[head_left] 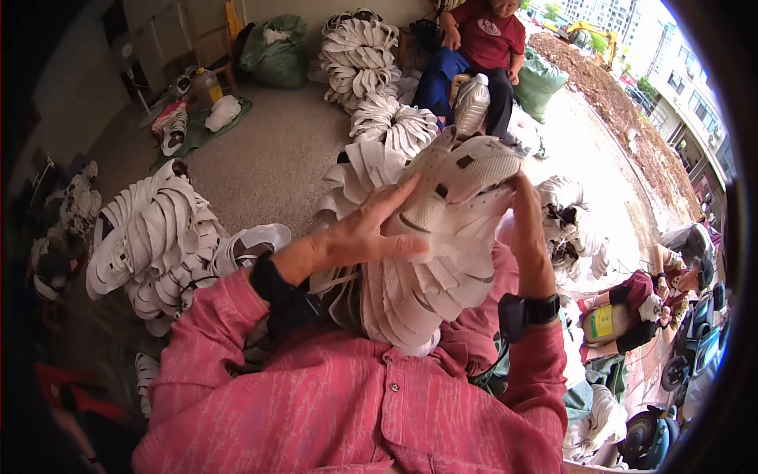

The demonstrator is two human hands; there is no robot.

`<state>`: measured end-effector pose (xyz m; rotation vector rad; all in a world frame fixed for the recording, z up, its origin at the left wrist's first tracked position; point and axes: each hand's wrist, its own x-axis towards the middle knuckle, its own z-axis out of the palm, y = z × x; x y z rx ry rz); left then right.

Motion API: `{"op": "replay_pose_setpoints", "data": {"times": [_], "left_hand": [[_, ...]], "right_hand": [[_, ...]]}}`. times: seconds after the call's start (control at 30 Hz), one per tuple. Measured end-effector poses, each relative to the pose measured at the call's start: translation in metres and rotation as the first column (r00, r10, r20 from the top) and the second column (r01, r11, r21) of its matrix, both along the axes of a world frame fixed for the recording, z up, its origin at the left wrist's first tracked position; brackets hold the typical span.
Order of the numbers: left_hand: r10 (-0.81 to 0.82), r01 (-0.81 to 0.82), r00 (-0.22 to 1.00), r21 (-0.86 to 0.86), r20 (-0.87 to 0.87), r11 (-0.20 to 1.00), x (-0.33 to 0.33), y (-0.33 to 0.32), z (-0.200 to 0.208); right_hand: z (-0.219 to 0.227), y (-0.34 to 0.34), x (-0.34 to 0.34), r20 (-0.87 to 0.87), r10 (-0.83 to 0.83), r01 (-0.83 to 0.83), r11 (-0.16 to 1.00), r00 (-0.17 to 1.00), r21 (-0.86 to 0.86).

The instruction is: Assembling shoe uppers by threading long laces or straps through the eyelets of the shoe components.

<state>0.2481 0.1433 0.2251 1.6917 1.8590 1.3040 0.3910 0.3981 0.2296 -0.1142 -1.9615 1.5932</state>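
A thick bundle of white shoe uppers [430, 280], fanned out in overlapping layers, stands upright at my lap between my two hands. At its top is an upper [482, 170] with a textured surface and small dark openings. My left hand [371, 229] grips the bundle's left side, thumb stretched across the front and fingers reaching up along the upper. Around the top right edge, my right hand [527, 213] is closed, its fingertips mostly hidden behind the material. Just behind my left hand, more white uppers [359, 178] fan out.
White upper bundles lie left [158, 241], behind [359, 59] and right [564, 225]. Ahead, a seated person [489, 39] has a large clear bottle [472, 104] in front. Green sacks [275, 51] stand behind. Other people [632, 308] and parked scooters [655, 434] are at right.
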Motion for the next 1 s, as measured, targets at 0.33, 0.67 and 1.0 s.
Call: {"op": "replay_pose_setpoints", "data": {"times": [0.33,0.67,1.0], "left_hand": [[0.239,-0.244,0.969,-0.089,-0.064,0.966,-0.059,0.011,-0.066],[0.421,-0.161,0.566,0.405,-0.709,0.900,-0.024,0.003,0.075],[0.086,-0.039,0.338,0.078,-0.937,0.996,-0.004,-0.012,-0.042]], "right_hand": [[-0.097,-0.027,-0.037,0.050,-0.144,0.130,0.967,0.988,0.220],[-0.053,-0.119,-0.019,0.202,0.003,0.004,0.999,0.979,-0.036],[-0.139,-0.126,-0.052,0.188,-0.115,0.065,0.965,0.975,0.254]]}}
